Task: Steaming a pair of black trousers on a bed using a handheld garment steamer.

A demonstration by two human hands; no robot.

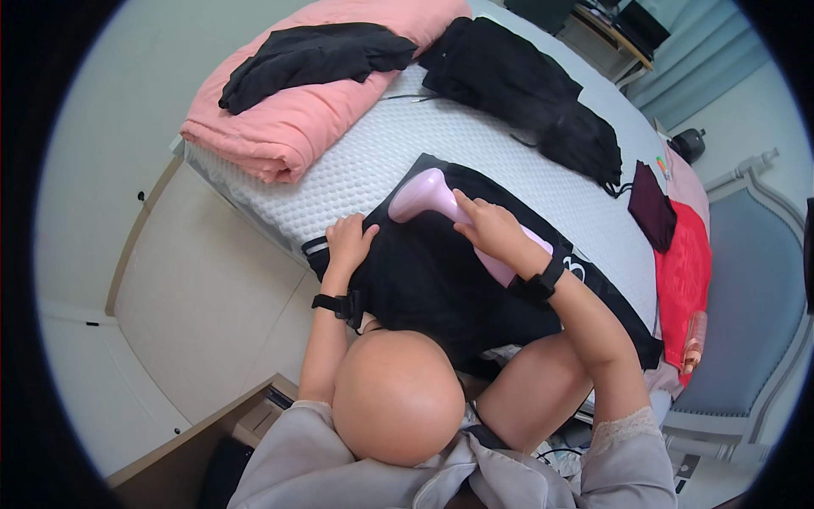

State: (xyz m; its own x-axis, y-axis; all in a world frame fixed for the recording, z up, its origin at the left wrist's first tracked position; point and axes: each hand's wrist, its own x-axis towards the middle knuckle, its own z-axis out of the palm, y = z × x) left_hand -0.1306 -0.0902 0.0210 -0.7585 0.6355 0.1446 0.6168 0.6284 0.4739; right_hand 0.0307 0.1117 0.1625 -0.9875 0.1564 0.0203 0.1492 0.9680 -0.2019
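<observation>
Pink handheld steamer (441,208) lies tilted across a black garment (441,288), head toward the bed's middle, handle running back under the right wrist. Right hand (496,231) wraps the steamer's handle, fingers curled closed around it, index finger stretched along the top. Black strap on the right wrist (543,282). The garment is spread flat at the near edge of the bed (381,161), hanging a bit over that edge. Left hand (349,240) presses flat on the garment near its left corner, fingers loosely bent, gripping nothing, maybe pinching cloth, can't tell. Black strap on the left wrist (339,304) too.

Bed has a white textured cover. Folded pink blanket (297,127) sits at the far left corner, with a black piece of clothing (314,55) on top of it. Another heap of black clothes (526,93) lies along the far side, well apart from the steamer. Dark maroon cloth (651,212) and red cloth (682,280) at the bed's right edge. Blue padded chair (755,297) just beside that edge. Light floor (195,297) to the left of the bed.
</observation>
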